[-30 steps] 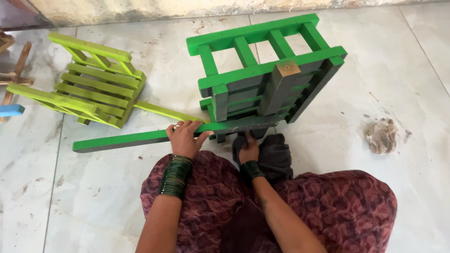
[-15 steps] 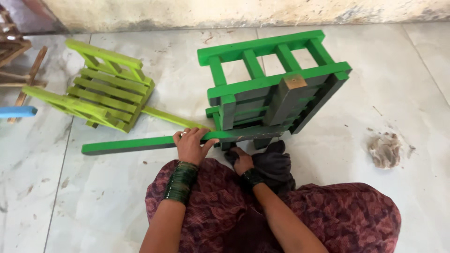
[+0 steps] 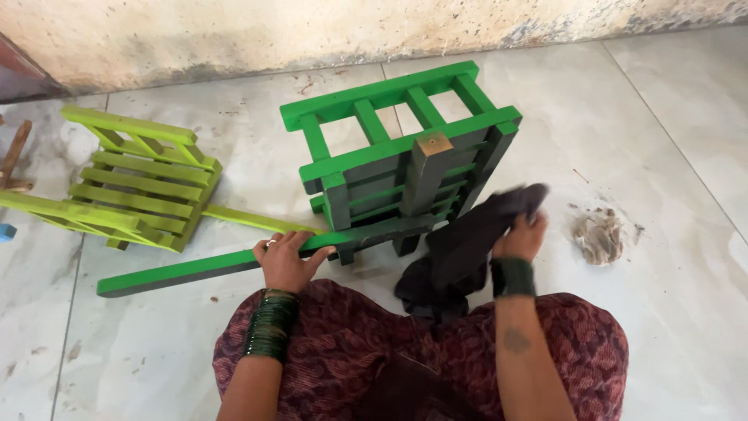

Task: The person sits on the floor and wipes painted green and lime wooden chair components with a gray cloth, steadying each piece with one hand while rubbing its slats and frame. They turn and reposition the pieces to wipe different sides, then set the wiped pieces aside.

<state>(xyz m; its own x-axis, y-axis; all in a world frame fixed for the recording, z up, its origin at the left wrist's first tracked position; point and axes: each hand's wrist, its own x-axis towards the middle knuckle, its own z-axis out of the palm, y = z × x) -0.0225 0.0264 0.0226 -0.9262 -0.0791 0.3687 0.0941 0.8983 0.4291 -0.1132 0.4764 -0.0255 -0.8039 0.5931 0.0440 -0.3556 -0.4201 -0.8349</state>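
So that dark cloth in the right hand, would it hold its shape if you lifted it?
Probably not. The dark cloth sags and folds below the right hand, so it looks floppy. It likely weighs little, since one hand lifts it in a loose grip. It seems unlikely to slip, being bunched between the fingers.

Stacked dark-green bangles on both wrists — maroon patterned garment, bare forearms.

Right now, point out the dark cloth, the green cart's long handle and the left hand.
Dark cloth [image 3: 460, 249], head view, middle of the hanging fold.
Handle [image 3: 187, 269], head view, mid-length of the bar.
Left hand [image 3: 284, 261], head view, back of the hand.
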